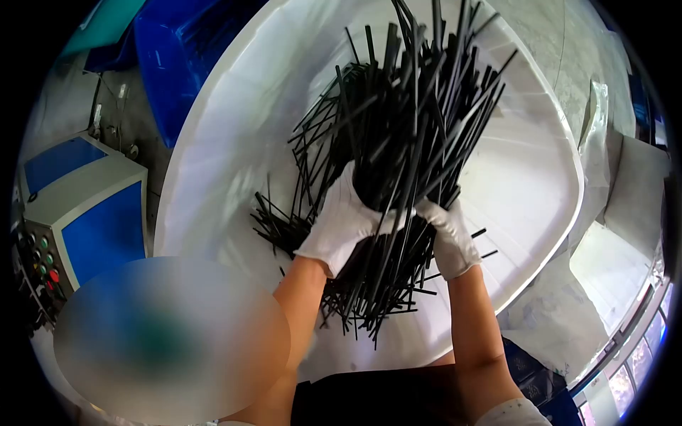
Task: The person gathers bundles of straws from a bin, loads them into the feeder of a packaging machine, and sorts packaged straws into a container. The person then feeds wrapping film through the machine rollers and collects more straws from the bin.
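Observation:
Both my hands wear white gloves and grip a thick bundle of thin black rods (pixel 405 156) over a large white tub (pixel 526 184). My left hand (pixel 344 220) wraps round the bundle's left side, its fingers crossing the front. On the right side, my right hand (pixel 449 234) closes round the same bundle. The rods stand roughly upright, fanning out at the top and bottom. More loose black rods (pixel 273 224) lie in the tub, left of and behind the bundle. Whether the rods are solid or hollow I cannot tell.
At the left stands a grey and blue machine cabinet (pixel 103 227) with several buttons on its side. A blue plastic bin (pixel 174 64) is beyond the tub's upper left rim. Pale sheets (pixel 611 273) lie at the right. A blurred patch (pixel 170 341) covers the lower left.

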Demonstrator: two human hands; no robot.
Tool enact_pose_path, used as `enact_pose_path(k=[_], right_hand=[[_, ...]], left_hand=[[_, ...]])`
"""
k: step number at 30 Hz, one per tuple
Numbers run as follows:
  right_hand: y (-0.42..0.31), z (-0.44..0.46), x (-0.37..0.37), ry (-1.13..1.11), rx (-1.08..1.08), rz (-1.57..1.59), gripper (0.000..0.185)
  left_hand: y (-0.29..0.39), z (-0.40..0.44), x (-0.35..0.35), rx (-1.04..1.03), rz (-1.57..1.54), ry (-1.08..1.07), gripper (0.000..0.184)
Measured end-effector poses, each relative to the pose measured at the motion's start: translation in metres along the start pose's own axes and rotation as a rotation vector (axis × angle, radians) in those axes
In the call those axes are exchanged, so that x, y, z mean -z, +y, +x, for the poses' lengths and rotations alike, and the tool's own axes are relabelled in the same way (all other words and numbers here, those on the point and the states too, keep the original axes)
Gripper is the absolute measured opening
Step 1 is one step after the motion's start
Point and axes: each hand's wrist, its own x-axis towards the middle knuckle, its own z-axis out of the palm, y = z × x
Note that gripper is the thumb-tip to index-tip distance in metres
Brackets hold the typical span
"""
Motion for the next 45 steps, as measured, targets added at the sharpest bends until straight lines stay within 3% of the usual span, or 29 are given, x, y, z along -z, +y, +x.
enact_pose_path(k=[3,6,8,9,11,12,13,14,15,17,18,20,21,23,24,25,26,28,29,31,32,34,35,37,38,39,40,41,45], right_hand=[[-0.018,0.011,0.006,-0.162,-0.026,0.060,0.049],[-0.030,0.006,-0.038,-0.069,-0.105,0.084,0.050],[-0.003,0.003,-0.049,-0.070,-0.254,-0.066,0.046],[0.055,0.030,-0.012,-0.223,-0.331,0.028,0.038],[0.059,0.019,-0.022,-0.114,-0.356,0.053,0.034],[0.055,-0.004,-0.029,-0.097,-0.269,0.007,0.035],[0.078,-0.016,0.004,-0.357,-0.123,-0.036,0.035],[0.080,-0.029,0.006,-0.361,-0.219,-0.040,0.038],[0.083,-0.042,0.006,-0.363,-0.315,-0.044,0.041],[0.122,-0.056,-0.034,-0.013,-0.358,0.003,0.051],[0.118,-0.058,-0.030,-0.030,-0.369,0.005,0.051],[0.103,-0.057,-0.002,-0.252,-0.443,-0.140,0.061],[0.098,-0.048,-0.002,-0.258,-0.434,-0.149,0.061],[0.087,-0.025,-0.013,-0.274,-0.372,-0.166,0.062],[0.060,-0.020,-0.031,-0.235,-0.354,-0.234,0.065],[0.084,-0.007,-0.015,-0.190,-0.169,-0.305,0.066],[0.023,0.007,-0.047,-0.271,-0.310,-0.289,0.067],[-0.007,0.018,-0.059,-0.303,-0.231,-0.340,0.066],[-0.017,0.026,-0.052,-0.358,-0.233,-0.327,0.066],[-0.016,0.020,-0.046,-0.344,-0.173,-0.356,0.066],[-0.015,0.013,-0.036,-0.329,-0.117,-0.387,0.066],[0.034,0.018,-0.014,-0.243,-0.069,-0.389,0.076],[0.046,0.009,-0.012,-0.356,-0.224,-0.354,0.077],[0.085,-0.012,-0.017,-0.578,-0.548,-0.232,0.079],[0.074,-0.027,-0.002,-0.602,-0.574,-0.230,0.074],[0.064,-0.042,0.014,-0.627,-0.600,-0.228,0.070],[0.065,-0.042,-0.021,-0.774,-0.553,-0.191,0.061],[0.049,-0.045,-0.045,-0.613,-0.612,-0.313,0.069],[0.118,-0.031,-0.029,-0.658,-0.303,-0.547,0.089]], left_hand=[[0.041,0.001,-0.009,0.142,-0.146,-0.162,0.064],[0.027,-0.008,0.002,0.077,-0.286,0.116,0.058],[0.025,-0.030,0.027,0.133,-0.211,0.255,0.063],[0.008,-0.036,0.030,0.110,-0.143,0.284,0.071],[-0.041,-0.031,0.022,0.192,0.035,0.388,0.069],[-0.046,-0.047,0.016,0.260,-0.126,0.349,0.065],[-0.085,-0.063,-0.010,0.088,0.008,0.333,0.061],[-0.110,-0.085,-0.011,0.015,0.227,0.356,0.058],[-0.113,-0.084,-0.010,0.299,0.206,0.190,0.058],[-0.087,-0.105,0.040,0.385,0.329,0.024,0.057],[-0.105,-0.105,0.034,0.396,0.333,0.041,0.057],[-0.161,-0.100,-0.001,0.076,0.545,0.049,0.055],[-0.153,-0.095,0.001,0.066,0.542,0.058,0.055],[-0.116,-0.078,0.009,0.148,0.086,0.378,0.056],[-0.083,-0.069,0.021,0.291,0.087,0.253,0.054],[-0.106,-0.064,0.016,0.218,0.130,0.369,0.052],[-0.084,-0.036,0.019,0.127,0.174,0.467,0.051],[-0.090,-0.008,0.020,-0.194,0.395,0.432,0.039],[-0.030,-0.017,0.032,-0.215,0.098,0.409,0.032],[-0.010,-0.019,0.037,-0.020,0.028,0.158,0.024],[-0.015,-0.032,0.028,0.064,-0.258,0.137,0.026],[-0.009,-0.056,0.019,0.155,-0.643,0.165,0.046],[-0.008,-0.093,0.008,0.150,-0.953,0.177,0.062],[0.000,-0.122,0.005,0.514,-0.752,0.325,0.078],[-0.052,-0.154,0.001,0.281,-0.949,0.197,0.066],[-0.083,-0.161,-0.008,0.291,-1.048,0.058,0.066],[-0.099,-0.181,-0.002,0.403,-0.891,0.162,0.061],[-0.116,-0.182,-0.003,0.482,-0.732,0.215,0.056],[-0.217,-0.188,-0.016,0.478,-0.375,0.516,0.033]])
